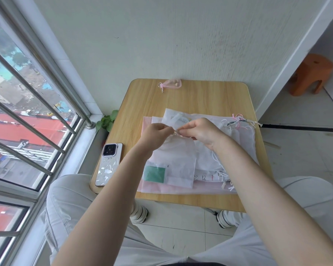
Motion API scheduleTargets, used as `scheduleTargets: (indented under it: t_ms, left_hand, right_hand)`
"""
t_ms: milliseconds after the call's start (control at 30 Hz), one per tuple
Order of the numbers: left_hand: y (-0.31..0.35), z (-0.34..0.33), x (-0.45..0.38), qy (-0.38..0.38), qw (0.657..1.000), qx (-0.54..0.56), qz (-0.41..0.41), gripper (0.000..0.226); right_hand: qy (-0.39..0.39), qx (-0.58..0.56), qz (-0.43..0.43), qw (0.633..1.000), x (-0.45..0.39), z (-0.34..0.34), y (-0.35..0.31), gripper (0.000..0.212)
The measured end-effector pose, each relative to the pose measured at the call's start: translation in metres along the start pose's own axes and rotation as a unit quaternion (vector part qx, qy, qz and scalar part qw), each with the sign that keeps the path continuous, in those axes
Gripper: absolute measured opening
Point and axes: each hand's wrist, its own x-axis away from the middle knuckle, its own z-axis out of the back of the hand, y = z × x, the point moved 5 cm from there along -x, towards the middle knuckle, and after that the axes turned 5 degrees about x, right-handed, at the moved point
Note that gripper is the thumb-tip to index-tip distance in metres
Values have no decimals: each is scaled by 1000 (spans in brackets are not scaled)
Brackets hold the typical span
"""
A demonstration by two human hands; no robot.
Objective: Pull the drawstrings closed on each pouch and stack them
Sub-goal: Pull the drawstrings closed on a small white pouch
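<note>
Pinching the gathered mouth of a sheer white pouch (178,150) at the table's centre, the left hand (155,133) and right hand (201,131) meet fingertip to fingertip, fingers curled tight on its drawstring. The pouch lies atop a loose pile of pouches (227,150). A small pink pouch (171,84) sits at 12 o'clock by the wall; a phone (109,164) lies at 9 o'clock on the wooden table (200,96).

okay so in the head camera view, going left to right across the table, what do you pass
phone → green square packet → left hand → right hand, both pinching the drawstrings of a white pouch → bundle of loose drawstring ends by the table's right edge.
</note>
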Motion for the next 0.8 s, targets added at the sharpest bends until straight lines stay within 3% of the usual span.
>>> scheduleTargets:
  t_ms: [167, 367, 467, 567, 733, 800]
  left_hand:
    - [-5, 6, -3, -33, 998, 58, 21, 28]
    - [-20, 28, -17, -5, 997, -80, -15, 31]
    - [-17, 32, -24, 32, 990, -128, -44, 31]
    - [-13, 38, -33, 61, 993, -82, -59, 30]
    - [-5, 29, -44, -85, 996, -39, -8, 46]
    - [1, 22, -51, -160, 987, -23, 19, 40]
  right_hand:
    - [77, 44, -4, 996, -1, 6, -1, 15]
    - [202, 172, 28, 964, -12, 26, -6, 22]
    - [220, 194, 43, 955, -20, 29, -7, 16]
    - [187, 156, 56, 968, -28, 34, -16, 9]
    - [113, 74, 59, 989, -43, 38, -33, 11]
    - [98, 63, 58, 992, -49, 38, -38, 12]
